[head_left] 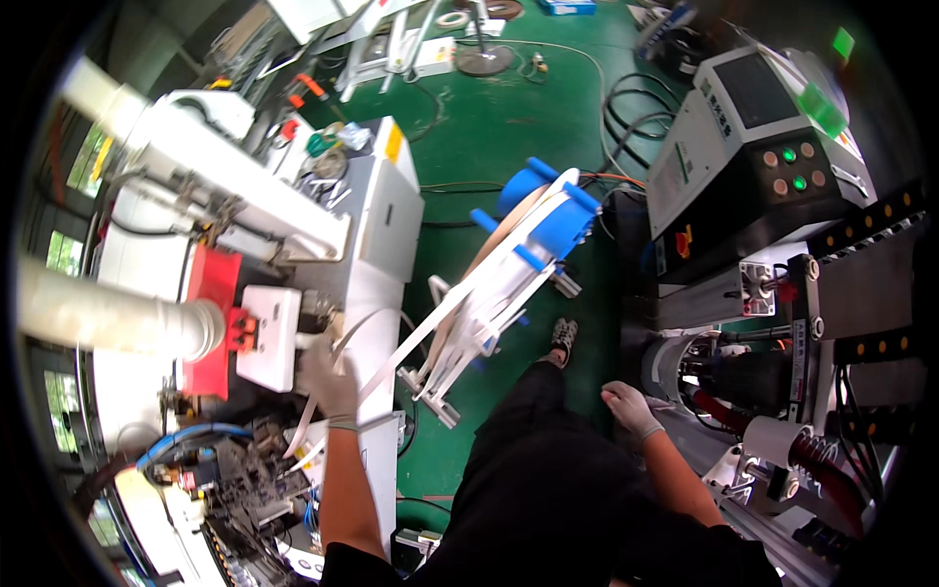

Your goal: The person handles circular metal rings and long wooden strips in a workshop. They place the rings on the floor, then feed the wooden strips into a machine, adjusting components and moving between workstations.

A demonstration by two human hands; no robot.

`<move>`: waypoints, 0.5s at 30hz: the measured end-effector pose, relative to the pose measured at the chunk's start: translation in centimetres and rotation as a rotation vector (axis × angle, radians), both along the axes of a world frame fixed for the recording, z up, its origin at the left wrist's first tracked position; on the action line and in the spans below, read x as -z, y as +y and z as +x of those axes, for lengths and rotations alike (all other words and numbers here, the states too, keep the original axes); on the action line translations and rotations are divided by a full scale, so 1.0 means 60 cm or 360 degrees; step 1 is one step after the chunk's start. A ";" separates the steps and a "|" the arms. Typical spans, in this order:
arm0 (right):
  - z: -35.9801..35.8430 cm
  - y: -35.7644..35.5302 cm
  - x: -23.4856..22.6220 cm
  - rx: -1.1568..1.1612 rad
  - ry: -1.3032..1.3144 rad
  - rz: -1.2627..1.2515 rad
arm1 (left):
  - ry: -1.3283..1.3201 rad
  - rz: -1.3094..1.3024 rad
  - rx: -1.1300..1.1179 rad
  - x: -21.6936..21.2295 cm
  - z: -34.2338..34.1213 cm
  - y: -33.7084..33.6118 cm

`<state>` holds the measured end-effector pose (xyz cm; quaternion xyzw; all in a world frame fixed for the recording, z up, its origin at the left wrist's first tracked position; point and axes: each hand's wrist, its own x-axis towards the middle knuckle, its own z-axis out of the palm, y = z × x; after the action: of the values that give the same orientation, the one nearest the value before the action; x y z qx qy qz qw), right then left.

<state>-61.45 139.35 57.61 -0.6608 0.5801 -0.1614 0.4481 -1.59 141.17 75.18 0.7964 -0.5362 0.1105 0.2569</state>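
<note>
My left hand, in a pale glove, is closed around a long white strip beside the machine at left. The strip slopes up and right to a reel stand with blue holders. Below the hand, its loose end hangs toward the machine parts. Part of the grip is hidden by the back of the hand. My right hand, also gloved, hangs at my right side with its fingers curled in, and nothing shows in them. It is nearest to the cylindrical machine part on the right.
A white and black control cabinet with lit green buttons stands at right. The white reel stand rests on the green floor before me. Black cables lie coiled behind it. A grey cabinet bears tape rolls and tools.
</note>
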 end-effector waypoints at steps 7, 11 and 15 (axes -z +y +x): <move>-0.060 -0.207 -0.021 -0.0105 0.0241 0.0477 | 0.0545 0.1727 -0.0730 0.182 0.214 0.068; -0.086 -0.365 -0.061 -0.0155 0.0374 0.0428 | 0.1179 0.1568 -0.0877 0.243 0.279 0.099; -0.089 -0.552 -0.092 -0.0045 0.0393 0.0284 | 0.1675 0.1305 -0.0817 0.219 0.225 -0.088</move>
<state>-66.81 106.24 63.14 -0.6413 0.6334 -0.0202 0.4326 11.90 135.90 62.03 0.8776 -0.1351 -0.4420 0.1273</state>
